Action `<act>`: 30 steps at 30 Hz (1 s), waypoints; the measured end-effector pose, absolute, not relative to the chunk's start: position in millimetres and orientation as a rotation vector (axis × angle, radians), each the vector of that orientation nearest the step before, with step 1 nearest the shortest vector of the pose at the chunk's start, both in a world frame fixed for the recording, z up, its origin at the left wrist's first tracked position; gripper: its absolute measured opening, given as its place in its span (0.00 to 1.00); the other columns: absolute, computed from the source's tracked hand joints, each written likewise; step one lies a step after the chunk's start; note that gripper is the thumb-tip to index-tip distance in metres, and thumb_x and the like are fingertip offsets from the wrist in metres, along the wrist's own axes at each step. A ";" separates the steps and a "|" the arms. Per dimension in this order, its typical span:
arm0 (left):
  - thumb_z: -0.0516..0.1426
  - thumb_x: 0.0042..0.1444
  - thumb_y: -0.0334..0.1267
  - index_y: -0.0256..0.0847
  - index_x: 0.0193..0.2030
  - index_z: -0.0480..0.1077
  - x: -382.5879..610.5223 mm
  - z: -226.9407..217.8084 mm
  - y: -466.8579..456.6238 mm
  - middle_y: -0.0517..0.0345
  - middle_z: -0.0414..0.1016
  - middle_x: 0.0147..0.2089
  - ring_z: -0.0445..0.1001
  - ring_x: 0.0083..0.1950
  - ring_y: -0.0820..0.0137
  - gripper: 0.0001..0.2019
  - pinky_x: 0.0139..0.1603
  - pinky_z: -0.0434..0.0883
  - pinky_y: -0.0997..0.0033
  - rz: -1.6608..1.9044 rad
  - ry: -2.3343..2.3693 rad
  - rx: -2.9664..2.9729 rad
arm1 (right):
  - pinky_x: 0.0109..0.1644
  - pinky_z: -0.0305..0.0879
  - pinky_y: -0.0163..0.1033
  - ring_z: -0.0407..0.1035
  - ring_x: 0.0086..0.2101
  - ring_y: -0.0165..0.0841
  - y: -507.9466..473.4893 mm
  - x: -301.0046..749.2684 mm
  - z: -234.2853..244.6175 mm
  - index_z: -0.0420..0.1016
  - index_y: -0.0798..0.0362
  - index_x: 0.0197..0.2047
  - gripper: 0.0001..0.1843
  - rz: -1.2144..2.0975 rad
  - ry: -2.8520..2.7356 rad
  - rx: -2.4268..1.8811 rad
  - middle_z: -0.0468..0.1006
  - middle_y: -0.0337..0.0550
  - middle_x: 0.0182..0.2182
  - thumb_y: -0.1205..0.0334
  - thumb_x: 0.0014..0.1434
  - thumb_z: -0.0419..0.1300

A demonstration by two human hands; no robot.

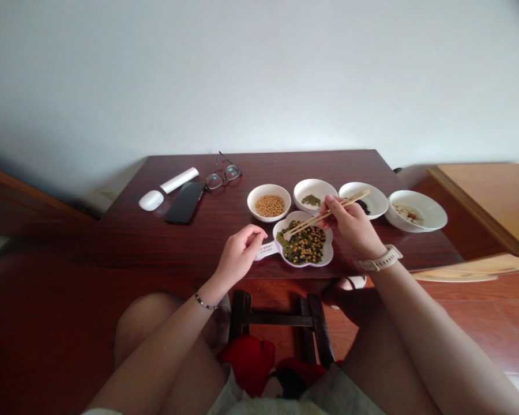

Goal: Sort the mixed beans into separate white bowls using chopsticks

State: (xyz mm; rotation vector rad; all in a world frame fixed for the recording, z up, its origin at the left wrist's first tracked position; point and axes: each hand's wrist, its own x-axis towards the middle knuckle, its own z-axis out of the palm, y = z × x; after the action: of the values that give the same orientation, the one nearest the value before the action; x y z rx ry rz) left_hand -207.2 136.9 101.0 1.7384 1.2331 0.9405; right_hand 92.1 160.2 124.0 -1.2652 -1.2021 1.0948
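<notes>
My right hand [350, 223] grips a pair of wooden chopsticks [313, 220]. Their tips reach into mixed beans in a white, flower-shaped dish [328, 252] with a purple edge. Green, dark and yellow beans lie mingled there, the green ones mostly at the left. At the labelled dish handle [267, 249], my left hand [240, 249] has its fingers curled together; whether they hold anything is hidden. Behind the dish stand a bowl of yellow soybeans [270, 205], a bowl with a few green beans [311, 200] and a bowl with black beans [363, 206], partly covered by my right hand.
A fourth white bowl [419, 222] with pale and reddish bits stands at the right of the dark table [216, 248]. To the left lie glasses [224, 177], a black phone [184, 202], a white cylinder [179, 180] and a rounded white case [151, 200].
</notes>
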 end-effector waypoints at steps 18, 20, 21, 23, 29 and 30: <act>0.60 0.75 0.45 0.41 0.45 0.80 -207.7 101.4 137.0 0.58 0.81 0.35 0.76 0.33 0.70 0.12 0.31 0.67 0.75 0.935 1.242 1.756 | 0.33 0.78 0.38 0.79 0.29 0.35 158.3 88.2 126.4 0.81 0.50 0.35 0.33 1.109 -1.220 -1.245 0.82 0.44 0.29 0.25 0.64 0.70; 0.60 0.75 0.45 0.41 0.45 0.80 -207.7 101.5 136.9 0.58 0.81 0.35 0.76 0.33 0.70 0.12 0.31 0.67 0.75 0.938 1.240 1.757 | 0.34 0.79 0.38 0.79 0.29 0.36 158.1 87.9 126.9 0.81 0.50 0.35 0.33 1.105 -1.225 -1.250 0.82 0.44 0.29 0.25 0.64 0.69; 0.60 0.75 0.45 0.41 0.45 0.80 -207.7 101.6 136.8 0.58 0.81 0.35 0.76 0.33 0.70 0.12 0.31 0.67 0.75 0.940 1.239 1.757 | 0.33 0.79 0.39 0.79 0.29 0.36 158.0 87.8 127.1 0.81 0.50 0.35 0.33 1.105 -1.227 -1.252 0.82 0.44 0.29 0.25 0.64 0.69; 0.60 0.74 0.45 0.41 0.44 0.80 -207.6 101.7 136.8 0.58 0.81 0.35 0.76 0.33 0.70 0.12 0.31 0.68 0.75 0.943 1.238 1.757 | 0.33 0.79 0.39 0.79 0.28 0.36 158.0 87.7 127.0 0.81 0.50 0.35 0.32 1.106 -1.227 -1.249 0.82 0.44 0.29 0.25 0.65 0.69; 0.60 0.74 0.44 0.41 0.45 0.80 -207.1 101.9 136.9 0.58 0.82 0.36 0.76 0.33 0.70 0.11 0.32 0.67 0.75 0.942 1.244 1.750 | 0.34 0.79 0.36 0.80 0.29 0.34 159.6 88.2 123.6 0.82 0.50 0.36 0.31 1.110 -1.221 -1.233 0.83 0.44 0.30 0.28 0.66 0.70; 0.60 0.74 0.44 0.41 0.45 0.80 -207.0 101.9 137.0 0.58 0.82 0.36 0.76 0.33 0.70 0.11 0.31 0.67 0.75 0.942 1.243 1.747 | 0.34 0.79 0.36 0.80 0.29 0.34 160.1 88.2 122.8 0.82 0.50 0.36 0.31 1.112 -1.221 -1.233 0.83 0.44 0.29 0.28 0.66 0.70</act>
State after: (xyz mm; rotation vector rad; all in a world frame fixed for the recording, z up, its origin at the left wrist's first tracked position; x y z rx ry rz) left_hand -207.0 137.0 101.9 1.7473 1.2431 0.9417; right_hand 88.2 160.1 122.8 -1.2325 -1.2213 1.1115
